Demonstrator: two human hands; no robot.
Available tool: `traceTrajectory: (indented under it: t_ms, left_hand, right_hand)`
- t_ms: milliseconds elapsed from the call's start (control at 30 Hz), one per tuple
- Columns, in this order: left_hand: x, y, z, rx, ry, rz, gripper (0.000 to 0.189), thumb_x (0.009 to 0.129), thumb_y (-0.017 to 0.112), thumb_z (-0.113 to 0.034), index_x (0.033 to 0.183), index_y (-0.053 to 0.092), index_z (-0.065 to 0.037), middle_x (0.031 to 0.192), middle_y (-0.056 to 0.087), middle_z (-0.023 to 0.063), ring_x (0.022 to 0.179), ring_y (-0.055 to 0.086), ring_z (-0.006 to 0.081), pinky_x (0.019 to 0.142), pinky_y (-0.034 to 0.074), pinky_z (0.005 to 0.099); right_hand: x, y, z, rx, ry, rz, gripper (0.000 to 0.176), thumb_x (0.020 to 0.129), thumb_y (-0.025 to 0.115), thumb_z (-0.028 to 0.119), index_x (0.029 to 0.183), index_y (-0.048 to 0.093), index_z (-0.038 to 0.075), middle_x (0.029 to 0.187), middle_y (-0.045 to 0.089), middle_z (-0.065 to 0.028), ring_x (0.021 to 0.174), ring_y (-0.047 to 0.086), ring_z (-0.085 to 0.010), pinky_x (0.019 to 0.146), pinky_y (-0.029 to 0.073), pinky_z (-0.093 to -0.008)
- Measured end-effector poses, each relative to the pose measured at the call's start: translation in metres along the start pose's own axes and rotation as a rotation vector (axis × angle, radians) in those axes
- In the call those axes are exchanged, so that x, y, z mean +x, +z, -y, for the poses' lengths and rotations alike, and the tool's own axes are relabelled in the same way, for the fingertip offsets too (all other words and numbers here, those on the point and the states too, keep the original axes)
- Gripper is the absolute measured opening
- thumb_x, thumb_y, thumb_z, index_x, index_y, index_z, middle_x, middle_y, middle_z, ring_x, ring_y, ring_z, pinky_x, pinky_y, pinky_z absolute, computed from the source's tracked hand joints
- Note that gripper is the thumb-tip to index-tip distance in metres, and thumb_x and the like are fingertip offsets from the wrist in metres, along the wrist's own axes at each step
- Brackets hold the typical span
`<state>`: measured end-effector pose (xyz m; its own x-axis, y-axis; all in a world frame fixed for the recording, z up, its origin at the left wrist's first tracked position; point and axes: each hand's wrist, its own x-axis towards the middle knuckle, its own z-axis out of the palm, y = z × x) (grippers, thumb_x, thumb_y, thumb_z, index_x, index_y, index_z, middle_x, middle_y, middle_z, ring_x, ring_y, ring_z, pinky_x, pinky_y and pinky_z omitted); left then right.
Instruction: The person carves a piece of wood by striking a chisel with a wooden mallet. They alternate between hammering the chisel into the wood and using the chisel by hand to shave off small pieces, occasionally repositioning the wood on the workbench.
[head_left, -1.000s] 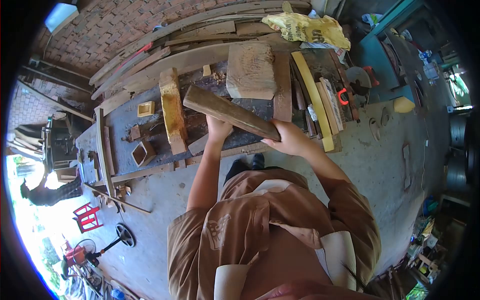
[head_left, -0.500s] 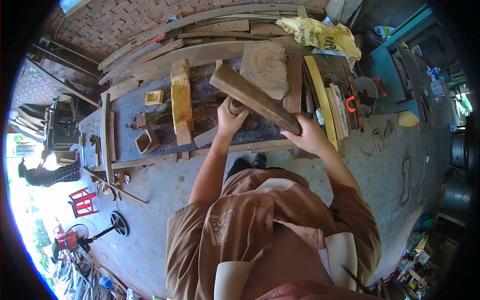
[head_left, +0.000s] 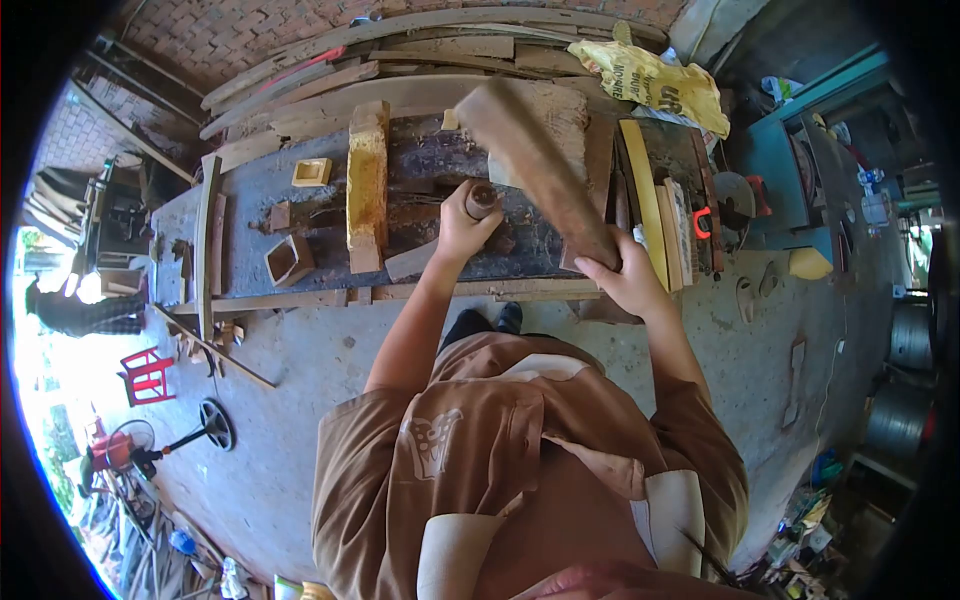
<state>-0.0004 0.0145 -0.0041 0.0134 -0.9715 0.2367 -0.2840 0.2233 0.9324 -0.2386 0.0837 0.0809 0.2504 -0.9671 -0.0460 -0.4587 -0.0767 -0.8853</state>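
My left hand [head_left: 462, 228] is closed around a chisel [head_left: 482, 199], whose round wooden handle end points up at me. Its blade is hidden below the fist. My right hand [head_left: 632, 278] grips the narrow end of a thick, club-like wooden mallet [head_left: 540, 165]. The mallet slants up and left over the workbench [head_left: 330, 222], its wide end slightly blurred and apart from the chisel. To the left of my left hand, a yellowish wooden beam [head_left: 368, 190] lies across the bench. A rough wooden block [head_left: 556, 105] lies partly behind the mallet.
A small square wooden box [head_left: 311, 172] and a hollow wooden piece [head_left: 289, 260] sit on the bench's left side. Long boards [head_left: 440, 65] are stacked behind, with a yellow sack [head_left: 655, 85] on top. A red stool [head_left: 148, 377] and a fan [head_left: 125, 447] stand left; a person [head_left: 90, 308] is farther off.
The mallet's wide end has swung up and to the right, away from the chisel's handle end. My right hand has moved slightly right; my left hand keeps its grip at nearly the same spot.
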Motion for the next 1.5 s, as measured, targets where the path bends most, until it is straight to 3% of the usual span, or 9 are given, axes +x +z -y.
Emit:
traceTrajectory:
  t_ms: [167,300,367,567,767,1033,1167,1400,1500]
  left_hand:
    - [0.002,-0.004,0.002,0.002,-0.072,-0.012,0.029,0.063,0.064,-0.009,0.089,0.057,0.002,0.076,0.061,0.0124,0.07,0.058,0.0139,0.066,0.046,0.0284]
    - [0.001,0.0,0.01,-0.217,-0.028,-0.029,0.032,0.063,0.066,-0.007,0.092,0.056,0.001,0.077,0.06,0.0108,0.071,0.056,0.013,0.068,0.046,0.0281]
    - [0.003,-0.006,0.006,-0.134,-0.046,-0.02,0.031,0.062,0.066,-0.008,0.09,0.056,0.001,0.076,0.06,0.0112,0.07,0.055,0.0136,0.067,0.046,0.029]
    - [0.007,-0.01,0.005,-0.038,-0.064,-0.02,0.032,0.061,0.067,-0.01,0.089,0.056,0.001,0.076,0.059,0.015,0.072,0.059,0.0203,0.067,0.046,0.0317]
    - [0.008,-0.006,0.003,-0.106,0.038,-0.029,0.033,0.064,0.066,-0.008,0.094,0.056,0.0,0.079,0.06,0.0095,0.073,0.056,0.012,0.069,0.046,0.0284]
    - [0.009,-0.006,0.0,-0.039,-0.024,0.016,0.027,0.064,0.066,-0.01,0.086,0.055,0.0,0.072,0.057,0.0101,0.065,0.053,0.0143,0.063,0.045,0.0291]
    - [0.01,-0.001,0.008,-0.137,0.028,-0.036,0.025,0.063,0.065,-0.009,0.083,0.054,0.0,0.07,0.055,0.0105,0.064,0.053,0.0145,0.062,0.045,0.0294]
    - [0.011,-0.003,0.003,-0.036,-0.033,0.02,0.028,0.062,0.066,-0.009,0.086,0.055,0.0,0.073,0.058,0.0112,0.069,0.055,0.0139,0.065,0.045,0.0298]
    - [0.011,0.003,0.006,-0.03,-0.021,0.015,0.029,0.062,0.067,-0.01,0.087,0.055,0.0,0.075,0.059,0.012,0.07,0.056,0.0153,0.066,0.046,0.0305]
  right_hand:
    - [0.013,0.014,0.006,0.12,-0.239,-0.215,0.04,0.077,0.067,0.028,0.1,0.053,-0.002,0.082,0.06,-0.0122,0.075,0.057,-0.023,0.071,0.045,-0.033]
    - [0.021,0.006,-0.01,-0.126,-0.052,0.114,0.042,0.075,0.069,0.026,0.103,0.053,-0.001,0.086,0.061,-0.019,0.08,0.061,-0.03,0.073,0.046,-0.0351]
    - [0.022,-0.004,-0.002,-0.159,-0.124,0.067,0.042,0.075,0.069,0.024,0.105,0.052,-0.001,0.087,0.062,-0.0182,0.079,0.063,-0.0304,0.07,0.047,-0.0355]
    - [0.018,0.014,0.007,0.339,-0.041,-0.036,0.039,0.077,0.068,0.021,0.105,0.053,-0.003,0.088,0.062,-0.0125,0.079,0.061,-0.0238,0.073,0.048,-0.0351]
    - [0.024,0.013,0.001,-0.12,-0.068,0.058,0.042,0.075,0.069,0.022,0.104,0.052,-0.005,0.082,0.061,-0.0171,0.08,0.06,-0.0233,0.071,0.046,-0.0324]
    - [0.025,0.016,-0.01,0.165,-0.1,-0.138,0.04,0.076,0.068,0.019,0.105,0.051,-0.003,0.089,0.062,-0.0155,0.083,0.062,-0.0218,0.073,0.047,-0.0328]
    - [0.029,0.017,-0.004,-0.174,-0.12,0.079,0.043,0.075,0.069,0.019,0.107,0.05,-0.002,0.091,0.061,-0.0185,0.083,0.062,-0.0265,0.072,0.047,-0.0341]
    - [0.025,0.008,0.0,0.256,-0.086,-0.128,0.04,0.076,0.067,0.017,0.105,0.05,-0.002,0.087,0.062,-0.0185,0.079,0.062,-0.0213,0.069,0.047,-0.0326]
    - [0.034,0.014,0.006,-0.168,-0.196,-0.054,0.038,0.077,0.066,0.021,0.103,0.051,-0.002,0.084,0.062,-0.0181,0.076,0.063,-0.0282,0.067,0.047,-0.035]
